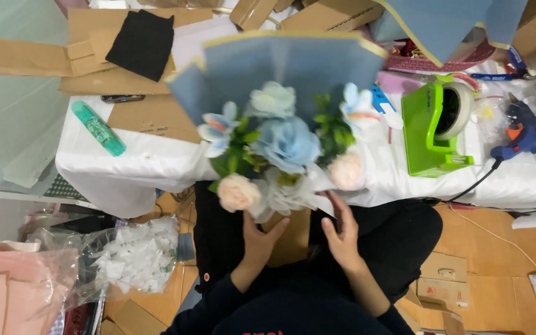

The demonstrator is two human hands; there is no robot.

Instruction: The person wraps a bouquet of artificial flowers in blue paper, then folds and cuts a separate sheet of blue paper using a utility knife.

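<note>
Bottom centre of the frame: dark sleeves rise toward two bare hands. The left hand (260, 239) is seen with fingers loosely curled upward against the lower part of the bouquet (280, 146); the right hand (342, 234) is seen with fingers extended, touching the white tissue at the bouquet's base. Whether the stem bundle is actually clasped cannot be told, since it is hidden behind the flowers and fingers.

Lower left: a clear plastic bag (134, 254) is shown on the floor, filled with white pieces mixed with green. Beside it, at the far lower left, pink sheet material (13, 279) is seen in a second clear wrapper. Lower right: flattened cardboard (445, 279) is laid on the wooden floor.

Centre: the bouquet is held at the near edge of the white-covered table (138, 164). Contained within its grey-blue wrapping paper (286, 62) are a large pale blue rose, smaller blue and white blooms, two peach roses and green foliage.

Centre right, on the table: a green tape dispenser (432, 127) is shown holding a roll of pale tape; a blue glue gun (525, 133) with a black cord lies just beyond it toward the right edge.

Centre left: a teal tube (98, 128) lies on the cloth.

Upper left: a black cloth (141, 43) is spread over cardboard sheets (94, 68).
</note>
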